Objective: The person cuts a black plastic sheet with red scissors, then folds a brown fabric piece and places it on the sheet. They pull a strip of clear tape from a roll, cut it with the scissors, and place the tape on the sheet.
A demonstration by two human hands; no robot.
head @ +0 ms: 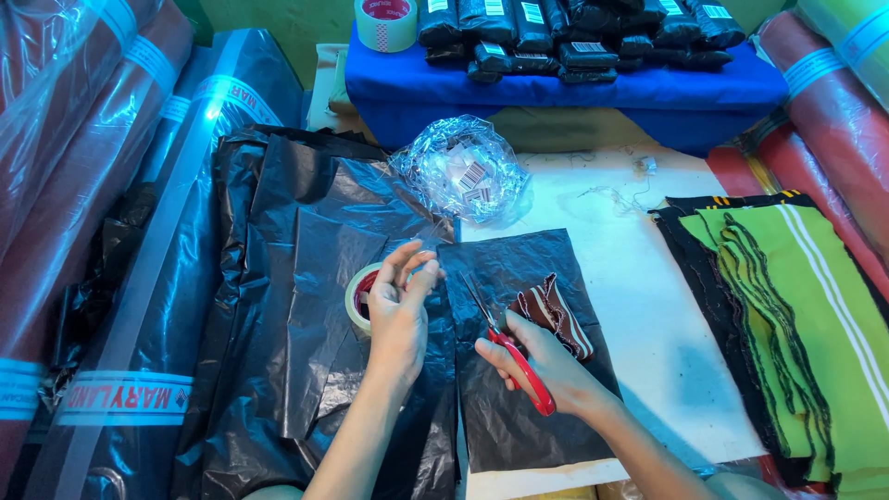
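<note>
My left hand (400,310) hovers over a roll of clear tape (359,296), its fingertips pinched around a strip of tape pulled up from the roll. My right hand (542,363) grips red-handled scissors (509,347) whose blades point up-left toward the tape strip. Under both hands lies a flat black plastic bag (519,407), and a folded maroon cloth with white stripes (556,313) sits on it just past my right thumb.
A pile of black plastic bags (278,278) spreads to the left. A crumpled clear bag of small labels (463,171) lies further back. Green striped cloths (796,315) are stacked right. Wrapped black packets (574,32) and another tape roll (386,20) rest on a blue cloth behind. Wrapped fabric rolls flank both sides.
</note>
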